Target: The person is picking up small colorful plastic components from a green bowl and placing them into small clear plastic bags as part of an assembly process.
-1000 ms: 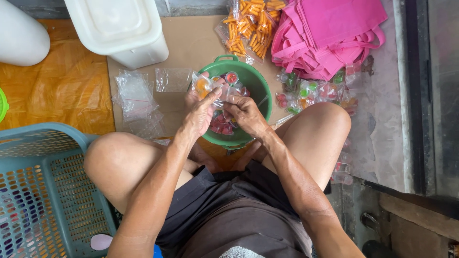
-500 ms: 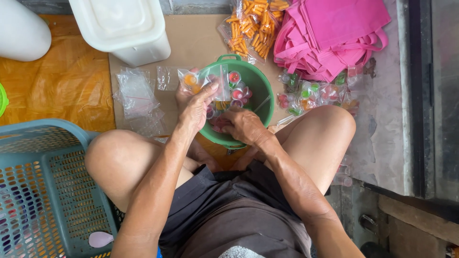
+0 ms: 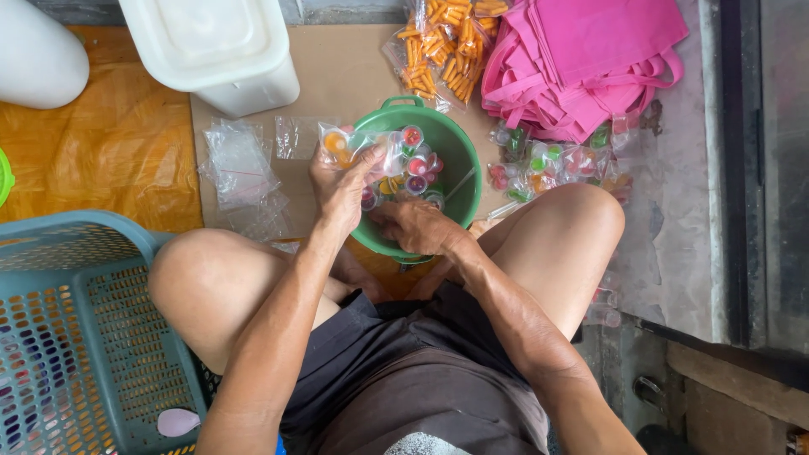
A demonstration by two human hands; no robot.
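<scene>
I sit cross-legged over a green plastic basin [image 3: 462, 160] holding several small jelly cups in red, purple and orange. My left hand [image 3: 339, 192] holds up a clear plastic bag [image 3: 358, 147] with a few jelly cups inside, at the basin's left rim. My right hand [image 3: 415, 226] reaches down into the near side of the basin among the loose cups, fingers curled; whether it grips a cup I cannot tell.
Empty clear bags [image 3: 240, 164] lie left of the basin on brown cardboard. Filled bags of jelly cups [image 3: 552, 164] lie to the right, below pink cloth bags [image 3: 581, 63]. Packs of orange sticks [image 3: 438, 46], a white tub [image 3: 215, 46] and a teal basket [image 3: 76, 337] surround me.
My left hand has lifted the bag toward the basin's left rim. My right hand has dropped from the bag down into the basin's near side.
</scene>
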